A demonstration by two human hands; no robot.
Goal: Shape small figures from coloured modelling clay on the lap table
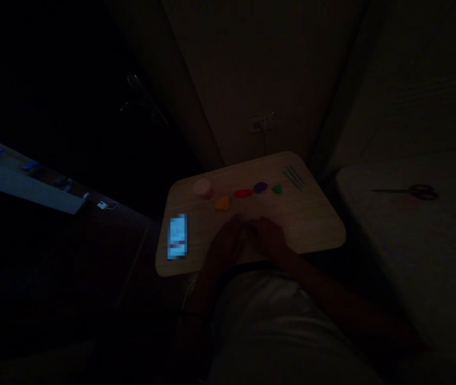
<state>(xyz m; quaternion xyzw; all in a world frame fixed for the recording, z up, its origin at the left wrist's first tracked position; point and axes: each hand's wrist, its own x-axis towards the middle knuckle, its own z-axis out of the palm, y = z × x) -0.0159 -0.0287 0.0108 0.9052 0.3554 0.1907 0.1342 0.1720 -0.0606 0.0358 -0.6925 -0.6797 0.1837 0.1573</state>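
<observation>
The scene is very dark. My left hand [228,239] and my right hand [268,235] lie close together over the near part of a small wooden table [311,224]. Their fingers look curled in toward each other; whatever they hold is lost in shadow. Just beyond them, small lumps that look like modelling clay form a row: an orange lump [223,202], a red lump [244,193], a purple lump [260,187] and a green lump [277,189]. At the row's left stands a lidded tub [202,188]. Several thin green sticks [293,178] are at the far right.
A lit phone [177,237] lies on the table's left side. Scissors [416,191] rest on a pale surface [420,246] to the right. Behind the table, a plug sits in a wall socket [260,123]. A dark door with a handle [133,81] stands at left.
</observation>
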